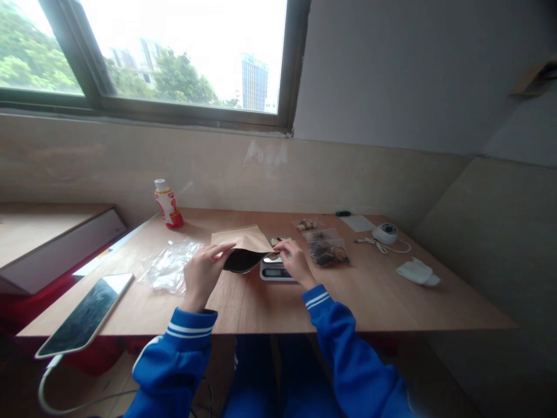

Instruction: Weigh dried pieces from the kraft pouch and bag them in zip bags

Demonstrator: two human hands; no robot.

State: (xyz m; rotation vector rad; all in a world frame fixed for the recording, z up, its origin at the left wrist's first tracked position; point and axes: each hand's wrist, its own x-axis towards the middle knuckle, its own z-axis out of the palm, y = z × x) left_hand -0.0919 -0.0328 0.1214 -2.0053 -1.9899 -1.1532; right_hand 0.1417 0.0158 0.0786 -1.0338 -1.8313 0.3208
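The single view looks from the person's head, above the near side of the table [383, 305], facing forward and down across it. It is close enough to take in the table's width, the left hand [203, 274] and right hand [297, 264] over it, the legs [256, 377] below its near edge and the window [195, 52] above its far edge.

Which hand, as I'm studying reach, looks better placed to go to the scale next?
Probably the right hand: it is close beside the scale, while the left hand is farther off, gripping the opposite side of the pouch.
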